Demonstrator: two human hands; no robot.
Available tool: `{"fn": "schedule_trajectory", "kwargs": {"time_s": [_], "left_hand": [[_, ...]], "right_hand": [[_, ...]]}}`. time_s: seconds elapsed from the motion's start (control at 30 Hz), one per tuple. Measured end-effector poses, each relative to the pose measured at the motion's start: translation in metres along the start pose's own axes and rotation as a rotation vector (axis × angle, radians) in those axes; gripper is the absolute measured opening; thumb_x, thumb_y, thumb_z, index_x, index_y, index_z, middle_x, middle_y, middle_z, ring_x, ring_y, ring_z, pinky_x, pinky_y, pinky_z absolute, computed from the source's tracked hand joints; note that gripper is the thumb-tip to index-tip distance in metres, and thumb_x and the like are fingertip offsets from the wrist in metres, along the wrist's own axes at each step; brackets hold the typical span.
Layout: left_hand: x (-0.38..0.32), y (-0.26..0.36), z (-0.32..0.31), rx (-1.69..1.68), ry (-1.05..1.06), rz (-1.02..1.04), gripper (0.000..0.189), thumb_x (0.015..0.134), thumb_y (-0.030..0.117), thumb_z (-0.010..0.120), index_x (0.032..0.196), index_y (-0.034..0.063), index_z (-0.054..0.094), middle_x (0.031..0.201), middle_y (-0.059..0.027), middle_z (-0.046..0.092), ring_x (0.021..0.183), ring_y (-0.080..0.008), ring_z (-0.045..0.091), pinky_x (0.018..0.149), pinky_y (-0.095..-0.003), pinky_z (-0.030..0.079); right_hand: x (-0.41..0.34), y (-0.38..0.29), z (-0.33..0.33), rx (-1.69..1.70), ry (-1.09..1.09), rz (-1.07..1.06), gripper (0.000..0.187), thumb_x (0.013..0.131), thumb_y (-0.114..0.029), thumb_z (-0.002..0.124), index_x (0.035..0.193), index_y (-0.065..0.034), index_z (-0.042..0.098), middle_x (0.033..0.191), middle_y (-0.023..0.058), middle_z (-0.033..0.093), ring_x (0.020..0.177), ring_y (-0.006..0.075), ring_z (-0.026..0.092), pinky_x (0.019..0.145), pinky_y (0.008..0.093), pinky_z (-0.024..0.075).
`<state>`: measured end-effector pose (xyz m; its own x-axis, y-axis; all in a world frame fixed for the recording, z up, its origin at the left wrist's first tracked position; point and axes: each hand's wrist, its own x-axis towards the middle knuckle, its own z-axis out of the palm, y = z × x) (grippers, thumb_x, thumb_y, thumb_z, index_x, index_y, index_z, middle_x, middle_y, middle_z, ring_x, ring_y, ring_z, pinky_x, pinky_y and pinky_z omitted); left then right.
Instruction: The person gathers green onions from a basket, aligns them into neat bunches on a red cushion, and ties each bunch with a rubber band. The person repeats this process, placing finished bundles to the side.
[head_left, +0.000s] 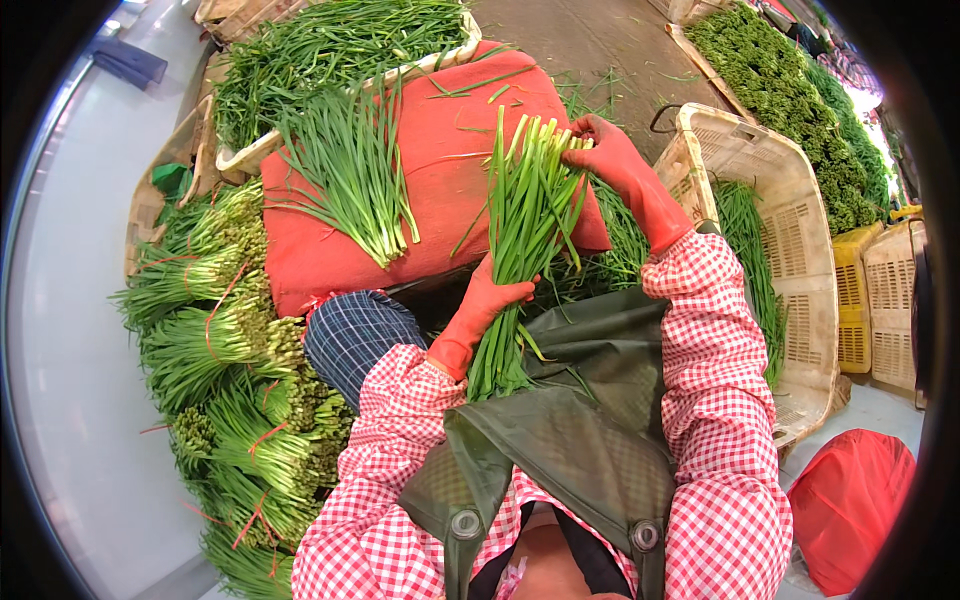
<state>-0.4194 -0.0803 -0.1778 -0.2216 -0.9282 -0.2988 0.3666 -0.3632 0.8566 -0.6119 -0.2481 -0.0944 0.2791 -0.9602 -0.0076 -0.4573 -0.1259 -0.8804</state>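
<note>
My left hand (487, 304), in a red rubber glove, is closed around the leafy lower part of a bunch of garlic chives (529, 210). The pale stem ends point up and away from me. My right hand (596, 146), gloved alike, has its thumb and fingers at the stem ends on the bunch's right side; whether it pinches any stems cannot be told. Left of the bunch, a smaller pile of chives (349, 172) lies on a red cloth-covered surface (442, 180). A few loose leaves are scattered on the cloth.
Tied chive bundles (225, 315) are stacked at the left. A crate heaped with chives (337, 60) stands beyond the cloth. At the right is a plastic crate (806, 247) with chives inside, near a red bag (855, 510). More greens (787, 97) lie at the far right.
</note>
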Motion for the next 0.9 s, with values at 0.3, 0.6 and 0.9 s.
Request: {"fn": "schedule_trajectory", "kwargs": {"time_s": [0.3,0.6,0.9], "left_hand": [[0.001,0.002,-0.002,-0.046,-0.070,-0.060,0.045,0.070,0.002,0.067,0.111,0.0016,0.048,0.087,-0.0096,0.060,0.067,-0.0141,0.057,0.060,-0.0259,0.048],[0.000,0.000,-0.008,-0.056,-0.021,0.017,0.046,0.070,0.001,0.067,0.112,0.0017,0.049,0.090,-0.0080,0.060,0.075,-0.0156,0.059,0.060,-0.0261,0.050],[0.001,0.001,0.000,-0.032,0.045,0.025,0.044,0.071,-0.001,0.065,0.111,0.0010,0.049,0.091,-0.0077,0.060,0.074,-0.0144,0.059,0.060,-0.0258,0.050]], "right_hand": [[0.000,0.003,-0.007,-0.316,0.065,-0.012,0.022,0.074,-0.025,0.062,0.090,-0.0102,0.062,0.081,0.0080,0.064,0.073,0.0246,0.062,0.064,0.0327,0.0475],[0.003,-0.018,-0.090,0.125,0.807,-0.233,0.016,0.089,-0.015,0.056,0.097,-0.0018,0.059,0.078,0.0042,0.063,0.061,0.0083,0.059,0.055,0.0186,0.0469],[0.001,0.001,-0.018,-0.319,0.020,-0.049,0.054,0.078,-0.036,0.068,0.119,-0.0041,0.053,0.110,0.0169,0.058,0.100,0.0261,0.057,0.086,0.0350,0.0450]]}}
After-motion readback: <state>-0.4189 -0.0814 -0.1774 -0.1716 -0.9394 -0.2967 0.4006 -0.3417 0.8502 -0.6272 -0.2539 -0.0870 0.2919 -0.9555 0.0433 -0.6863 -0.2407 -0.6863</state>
